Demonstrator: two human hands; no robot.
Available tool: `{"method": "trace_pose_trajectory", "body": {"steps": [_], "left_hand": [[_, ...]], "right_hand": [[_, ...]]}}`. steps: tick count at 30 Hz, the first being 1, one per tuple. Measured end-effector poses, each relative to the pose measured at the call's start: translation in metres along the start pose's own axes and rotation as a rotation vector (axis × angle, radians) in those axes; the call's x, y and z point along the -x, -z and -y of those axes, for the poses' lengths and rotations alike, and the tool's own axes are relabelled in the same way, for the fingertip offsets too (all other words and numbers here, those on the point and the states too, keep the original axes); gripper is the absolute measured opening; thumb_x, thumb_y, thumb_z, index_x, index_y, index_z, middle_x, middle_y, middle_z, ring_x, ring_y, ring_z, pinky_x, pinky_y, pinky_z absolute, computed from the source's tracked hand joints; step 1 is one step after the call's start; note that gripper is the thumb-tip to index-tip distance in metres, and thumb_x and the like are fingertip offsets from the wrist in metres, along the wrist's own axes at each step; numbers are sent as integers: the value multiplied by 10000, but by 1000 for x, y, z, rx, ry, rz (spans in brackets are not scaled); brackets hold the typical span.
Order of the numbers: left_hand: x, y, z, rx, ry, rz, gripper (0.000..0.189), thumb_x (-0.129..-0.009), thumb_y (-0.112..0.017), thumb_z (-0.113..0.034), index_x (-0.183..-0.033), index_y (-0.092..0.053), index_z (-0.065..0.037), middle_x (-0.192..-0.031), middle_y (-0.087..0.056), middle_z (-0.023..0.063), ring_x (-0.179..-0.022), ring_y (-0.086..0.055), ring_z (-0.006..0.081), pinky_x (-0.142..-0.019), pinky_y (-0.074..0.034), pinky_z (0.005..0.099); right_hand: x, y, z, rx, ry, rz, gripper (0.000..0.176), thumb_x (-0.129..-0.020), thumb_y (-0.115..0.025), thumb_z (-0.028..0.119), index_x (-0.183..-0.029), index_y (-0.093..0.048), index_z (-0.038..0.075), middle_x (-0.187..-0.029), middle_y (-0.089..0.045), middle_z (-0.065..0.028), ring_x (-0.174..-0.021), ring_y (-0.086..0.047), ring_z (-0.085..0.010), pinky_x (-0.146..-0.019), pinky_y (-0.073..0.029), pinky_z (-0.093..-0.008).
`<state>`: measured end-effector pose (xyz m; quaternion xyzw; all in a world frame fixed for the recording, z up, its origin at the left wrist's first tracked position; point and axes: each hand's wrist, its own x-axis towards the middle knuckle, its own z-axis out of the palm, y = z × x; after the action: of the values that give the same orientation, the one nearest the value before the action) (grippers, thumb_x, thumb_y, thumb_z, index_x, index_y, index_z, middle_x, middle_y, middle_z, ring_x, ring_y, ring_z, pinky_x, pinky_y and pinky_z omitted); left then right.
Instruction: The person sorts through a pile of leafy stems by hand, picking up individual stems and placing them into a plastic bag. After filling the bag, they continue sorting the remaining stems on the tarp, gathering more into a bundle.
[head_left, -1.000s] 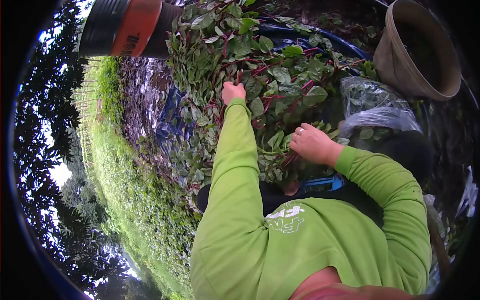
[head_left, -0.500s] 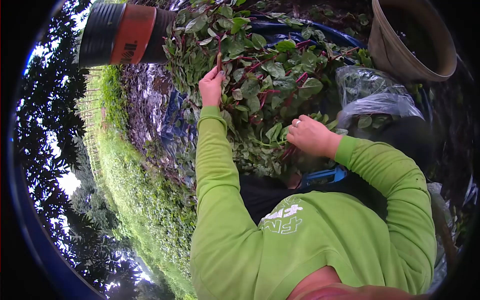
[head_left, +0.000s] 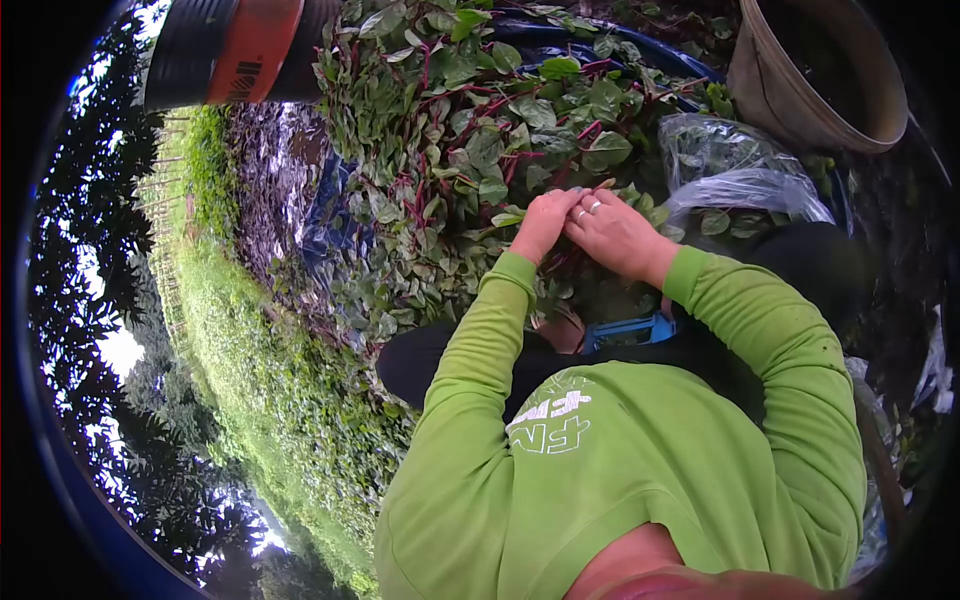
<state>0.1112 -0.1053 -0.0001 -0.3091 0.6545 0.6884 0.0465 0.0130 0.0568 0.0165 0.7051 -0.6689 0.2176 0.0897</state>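
My left hand (head_left: 543, 226) and my right hand (head_left: 618, 236) meet over a heap of leafy greens (head_left: 490, 150) with dark red stems. My right hand, with a ring on one finger, is closed round a bunch of leafy stems, mostly covered by the fingers. Against its fingers lie the curled fingers of my left hand, closed on leafy stems; their tips are partly hidden. Leaves show above and below both hands.
A clear plastic bag of greens (head_left: 740, 165) lies to the right, below a large beige bucket (head_left: 800, 90). A black and red drum (head_left: 250, 50) stands at upper left. Blue sheeting (head_left: 330, 215) shows beside the heap. Something blue (head_left: 630, 332) sits near my legs.
My left hand has come from the upper left of the heap, where it pinched a red stem, down and right to my right hand. My right hand has barely moved.
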Motion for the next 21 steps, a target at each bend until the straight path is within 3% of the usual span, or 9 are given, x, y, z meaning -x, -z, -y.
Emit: {"method": "trace_pose_trajectory", "body": {"steps": [2,5,6,9,12,15,16,19,21], "left_hand": [[13,-9,-13,-124,56,23,719,-1053,-433,-607,-1406,-602,-5,-1151,-703,104,-1018,-640,168,-971,-472,290],[19,-29,3,-66,-133,-155,886,-1014,-392,-713,-1576,-372,-29,-1221,-679,154,-1108,-625,210,-1040,-435,310],[15,-25,4,-105,-113,-102,1007,-981,-342,-782,-1651,-97,-71,-1284,-650,203,-1209,-606,258,-1077,-408,329],[18,-26,10,-130,-141,-178,1134,-924,-431,-821,-1647,59,-97,-1240,-665,211,-1218,-610,288,-1090,-392,332],[22,-19,18,-155,-178,-3,1322,-830,-655,-775,-1624,166,-111,-1175,-671,227,-1191,-623,360,-1120,-380,375],[42,-17,19,-859,-578,64,1473,-706,-871,-606,-1620,157,-80,-1102,-674,199,-1097,-646,390,-1119,-395,427],[51,-18,14,-1077,-634,-30,1454,-645,-929,-431,-1629,70,-45,-1079,-694,178,-1073,-657,397,-1113,-401,475],[49,-19,23,-975,-539,-110,1325,-657,-895,-315,-1630,-46,-19,-1004,-714,163,-1013,-680,360,-1026,-464,468],[53,-26,30,-986,-515,-173,1137,-687,-839,-227,-1607,-211,-1,-879,-711,161,-851,-688,348,-833,-526,454]], "right_hand": [[1,1,-1,2,-50,107,210,-866,-579,172,-1025,-658,60,-921,-640,-49,-1012,-605,-224,-864,-463,-381],[1,5,2,-6,-111,293,217,-866,-581,171,-1035,-666,66,-906,-630,-45,-985,-598,-227,-858,-454,-398],[-2,8,4,-20,-133,367,222,-882,-570,176,-1048,-670,68,-950,-653,-51,-1034,-599,-229,-883,-448,-418],[0,2,2,65,-87,35,214,-875,-588,164,-1046,-673,68,-988,-681,-74,-1050,-625,-242,-922,-448,-462],[5,-3,-3,-13,-199,385,219,-846,-622,148,-1039,-675,58,-969,-702,-93,-999,-671,-277,-955,-442,-524],[8,-2,-2,-145,-313,418,267,-799,-677,166,-1045,-667,61,-955,-702,-108,-967,-677,-297,-927,-474,-502],[8,-2,0,-193,-348,426,287,-784,-696,172,-1047,-665,62,-951,-701,-112,-956,-679,-304,-917,-484,-494],[7,-1,5,-331,-445,454,352,-737,-750,191,-1053,-657,65,-937,-701,-127,-923,-686,-324,-889,-516,-472],[13,-3,9,-390,-459,474,484,-691,-822,200,-1120,-655,51,-954,-692,-154,-950,-675,-381,-883,-543,-461]]}}
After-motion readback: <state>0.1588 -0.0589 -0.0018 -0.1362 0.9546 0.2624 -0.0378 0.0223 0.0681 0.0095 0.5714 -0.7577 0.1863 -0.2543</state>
